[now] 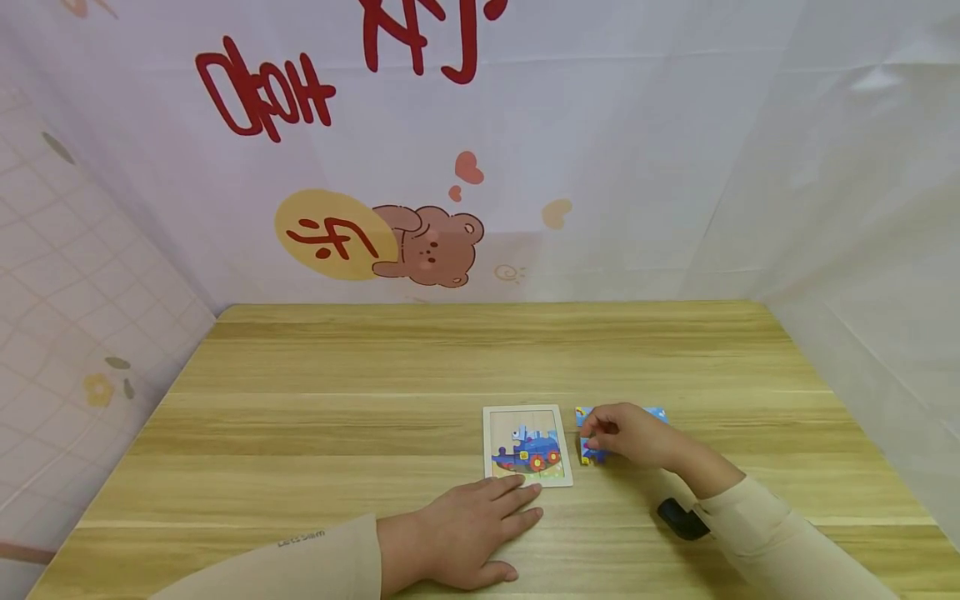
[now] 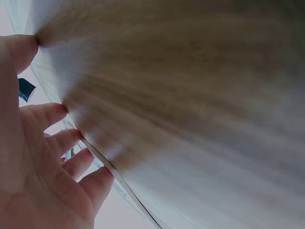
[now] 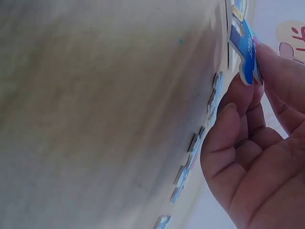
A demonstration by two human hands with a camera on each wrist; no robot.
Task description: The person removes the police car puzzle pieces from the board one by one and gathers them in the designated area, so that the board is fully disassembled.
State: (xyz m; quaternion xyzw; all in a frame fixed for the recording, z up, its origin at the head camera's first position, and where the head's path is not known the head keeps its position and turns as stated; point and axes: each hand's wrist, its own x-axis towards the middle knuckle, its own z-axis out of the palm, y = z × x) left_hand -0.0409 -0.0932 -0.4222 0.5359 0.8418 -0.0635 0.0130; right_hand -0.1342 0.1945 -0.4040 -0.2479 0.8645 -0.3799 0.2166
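Note:
A picture puzzle board with a pale frame lies on the table; blue pieces of a vehicle picture with red wheels fill its lower part, and bare backing shows above. My left hand lies palm down, fingers spread, fingertips at the board's near edge; in the left wrist view its fingers reach that edge. To the right of the board, my right hand pinches a blue puzzle piece between thumb and fingers, tilted above the table in the right wrist view. Loose puzzle pieces lie around and partly under this hand.
The wood-grain table meets a white printed cloth at the back, with cloth at both sides too. A black band-like object juts out beside the right sleeve. More loose pieces lie in a row in the right wrist view.

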